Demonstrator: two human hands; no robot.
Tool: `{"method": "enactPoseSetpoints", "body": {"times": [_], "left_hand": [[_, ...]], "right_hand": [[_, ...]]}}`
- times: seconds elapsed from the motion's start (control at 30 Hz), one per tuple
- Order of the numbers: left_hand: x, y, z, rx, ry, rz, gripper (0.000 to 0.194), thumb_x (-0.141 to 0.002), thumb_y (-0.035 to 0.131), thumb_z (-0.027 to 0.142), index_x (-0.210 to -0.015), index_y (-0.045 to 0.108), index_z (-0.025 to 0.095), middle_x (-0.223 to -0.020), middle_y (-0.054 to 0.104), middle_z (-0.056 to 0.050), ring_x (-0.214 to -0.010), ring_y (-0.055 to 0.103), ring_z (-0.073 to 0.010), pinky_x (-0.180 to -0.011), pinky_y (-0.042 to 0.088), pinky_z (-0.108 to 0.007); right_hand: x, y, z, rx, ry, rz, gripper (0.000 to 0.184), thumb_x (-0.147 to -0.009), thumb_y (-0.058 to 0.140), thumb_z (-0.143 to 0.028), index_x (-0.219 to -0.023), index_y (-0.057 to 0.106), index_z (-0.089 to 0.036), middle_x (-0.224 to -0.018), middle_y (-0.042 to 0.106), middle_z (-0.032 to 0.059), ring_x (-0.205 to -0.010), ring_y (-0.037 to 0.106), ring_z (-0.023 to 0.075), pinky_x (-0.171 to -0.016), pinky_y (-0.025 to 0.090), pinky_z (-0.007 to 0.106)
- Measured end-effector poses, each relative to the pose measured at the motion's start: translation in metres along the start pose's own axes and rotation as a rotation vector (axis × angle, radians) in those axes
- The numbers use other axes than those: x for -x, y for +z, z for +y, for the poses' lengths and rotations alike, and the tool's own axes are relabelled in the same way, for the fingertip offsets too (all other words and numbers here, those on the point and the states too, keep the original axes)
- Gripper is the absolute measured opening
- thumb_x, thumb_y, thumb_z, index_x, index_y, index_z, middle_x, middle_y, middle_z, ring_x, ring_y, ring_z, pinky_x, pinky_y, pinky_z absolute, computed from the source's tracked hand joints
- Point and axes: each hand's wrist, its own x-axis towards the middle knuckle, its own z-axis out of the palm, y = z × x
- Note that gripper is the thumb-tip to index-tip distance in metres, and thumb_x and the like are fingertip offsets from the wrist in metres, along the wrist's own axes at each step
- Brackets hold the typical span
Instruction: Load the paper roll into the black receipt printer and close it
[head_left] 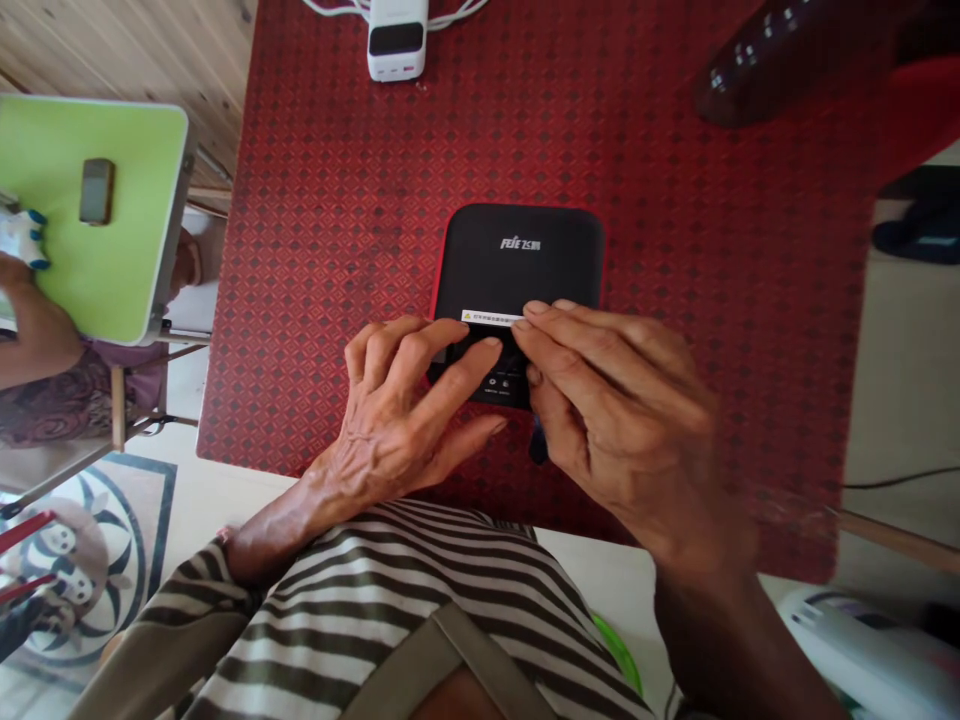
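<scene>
The left hand [397,410] lies with its fingers on a flat black box [517,255], the right hand [622,420] has its fingertips at the end of a white sticker [487,317] on the box, and the box sits on a red patterned cloth [322,230].

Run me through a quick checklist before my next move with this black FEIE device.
1. The black FEIE device rests on the red patterned tablecloth: ok.
2. The left hand has its fingertips on the device's lower face: ok.
3. The right hand has its fingertips at the right end of the white warning label: ok.
4. The label is lifted off the device: cannot tell.
5. The dark strip below the device is identified: cannot tell.
6. The co-worker's hand is apart from the device, by a green tabletop: ok.
</scene>
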Motion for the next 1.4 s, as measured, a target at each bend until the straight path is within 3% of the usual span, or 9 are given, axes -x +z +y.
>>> {"method": "enactPoseSetpoints", "body": {"times": [0.17, 0.4, 0.5, 0.6, 0.7, 0.8, 1.03, 1.27, 1.4], "left_hand": [[0.005, 0.008, -0.011, 0.006, -0.006, -0.002, 0.083, -0.127, 0.072, 0.073, -0.19, 0.064, 0.021, -0.173, 0.086, -0.019, -0.169, 0.075, -0.0431, -0.149, 0.041, -0.05], [0.007, 0.005, -0.023, 0.155, -0.076, -0.026, 0.087, -0.121, 0.081, 0.08, -0.19, 0.066, 0.029, -0.167, 0.089, -0.016, -0.175, 0.072, -0.046, -0.148, 0.045, -0.056], [0.007, 0.004, -0.031, 0.453, -0.254, 0.059, 0.073, -0.123, 0.082, 0.072, -0.186, 0.067, 0.038, -0.156, 0.092, -0.009, -0.159, 0.081, -0.0391, -0.142, 0.057, -0.059], [0.011, 0.012, -0.037, 0.719, -0.491, 0.13, 0.062, -0.121, 0.09, 0.064, -0.178, 0.073, 0.045, -0.166, 0.086, -0.005, -0.153, 0.084, -0.0352, -0.131, 0.066, -0.054], [0.016, 0.019, -0.036, 0.917, -0.698, 0.069, 0.058, -0.118, 0.094, 0.065, -0.169, 0.079, 0.042, -0.174, 0.083, -0.006, -0.16, 0.081, -0.0379, -0.13, 0.069, -0.054], [0.013, 0.021, -0.031, 1.073, -0.816, -0.001, 0.059, -0.118, 0.093, 0.067, -0.167, 0.08, 0.038, -0.174, 0.085, -0.008, -0.162, 0.081, -0.0386, -0.135, 0.069, -0.057], [-0.001, 0.016, -0.023, 1.069, -0.8, -0.003, 0.052, -0.116, 0.093, 0.054, -0.162, 0.082, 0.031, -0.165, 0.091, -0.01, -0.158, 0.086, -0.0371, -0.131, 0.072, -0.054], [-0.003, 0.023, -0.016, 0.981, -0.854, 0.012, 0.054, -0.11, 0.079, 0.043, -0.163, 0.079, 0.03, -0.167, 0.091, -0.009, -0.158, 0.086, -0.0358, -0.135, 0.069, -0.058], [-0.006, 0.025, -0.013, 0.97, -0.895, 0.021, 0.053, -0.108, 0.079, 0.044, -0.159, 0.079, 0.03, -0.159, 0.094, -0.01, -0.147, 0.09, -0.0352, -0.128, 0.072, -0.056]], "right_hand": [[0.005, 0.005, -0.004, 0.028, 0.006, 0.015, 0.057, -0.117, 0.073, -0.004, -0.173, 0.076, -0.013, -0.165, 0.091, 0.0199, -0.146, 0.091, 0.0378, -0.127, 0.074, 0.056], [0.009, 0.019, -0.013, 0.055, 0.063, 0.081, 0.05, -0.12, 0.075, -0.009, -0.17, 0.078, -0.011, -0.161, 0.093, 0.0201, -0.146, 0.092, 0.0378, -0.132, 0.072, 0.055], [0.014, 0.021, -0.013, 0.017, 0.096, 0.154, 0.053, -0.122, 0.073, -0.012, -0.175, 0.076, -0.015, -0.162, 0.093, 0.0189, -0.151, 0.09, 0.0374, -0.133, 0.072, 0.054], [0.025, 0.015, -0.014, -0.012, 0.153, 0.258, 0.061, -0.125, 0.073, -0.018, -0.186, 0.071, -0.022, -0.164, 0.092, 0.0174, -0.154, 0.089, 0.0385, -0.131, 0.073, 0.056], [0.042, 0.01, -0.018, 0.007, 0.272, 0.361, 0.062, -0.124, 0.077, -0.02, -0.186, 0.074, -0.028, -0.155, 0.095, 0.0152, -0.137, 0.095, 0.036, -0.119, 0.078, 0.052], [0.057, 0.014, -0.026, -0.003, 0.364, 0.372, 0.055, -0.123, 0.08, -0.02, -0.177, 0.082, -0.029, -0.145, 0.098, 0.0131, -0.121, 0.097, 0.0314, -0.105, 0.08, 0.044], [0.066, 0.037, -0.043, -0.167, 0.474, 0.415, 0.05, -0.123, 0.08, -0.025, -0.174, 0.083, -0.026, -0.131, 0.098, 0.0104, -0.088, 0.093, 0.0229, -0.089, 0.079, 0.037], [0.064, 0.04, -0.043, -0.172, 0.473, 0.455, 0.053, -0.123, 0.08, -0.025, -0.175, 0.082, -0.035, -0.127, 0.099, 0.0068, -0.086, 0.092, 0.0229, -0.081, 0.076, 0.035], [0.064, 0.042, -0.044, -0.17, 0.46, 0.467, 0.056, -0.121, 0.08, -0.019, -0.176, 0.082, -0.031, -0.128, 0.099, 0.0106, -0.086, 0.092, 0.0256, -0.079, 0.075, 0.037]]}}
